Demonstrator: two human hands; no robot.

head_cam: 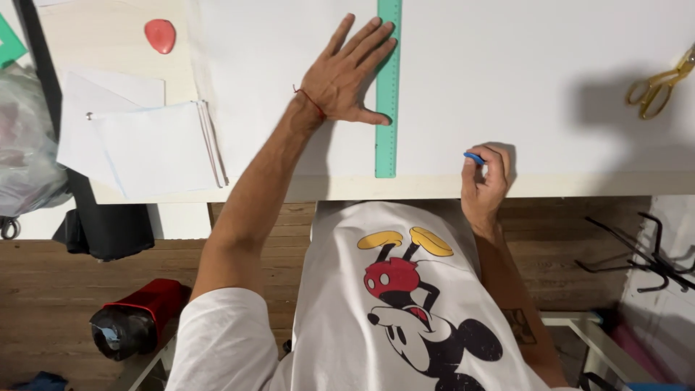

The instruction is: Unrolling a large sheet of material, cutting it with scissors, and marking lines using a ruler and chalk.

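View from above my head. My left hand lies open and flat, palm down, fingers spread, on the large white sheet that covers most of the counter; its fingertips and thumb touch the left edge of the green ruler. The ruler runs straight away from me, its near end close to the counter's front edge. My right hand is closed on a small piece of blue chalk, pinched between thumb and fingers, its tip at the sheet near the front edge, to the right of the ruler and apart from it. A pair of scissors with gold handles rests on the sheet at far right. To the left of the sheet lie a stack of folded white pieces and, farther back, a red teardrop-shaped chalk on the bare pale counter. A grey plastic bag sits at the left edge. Below the counter, the floor is wooden boards; a red and black machine stands there at left, and black metal hooks show at right.
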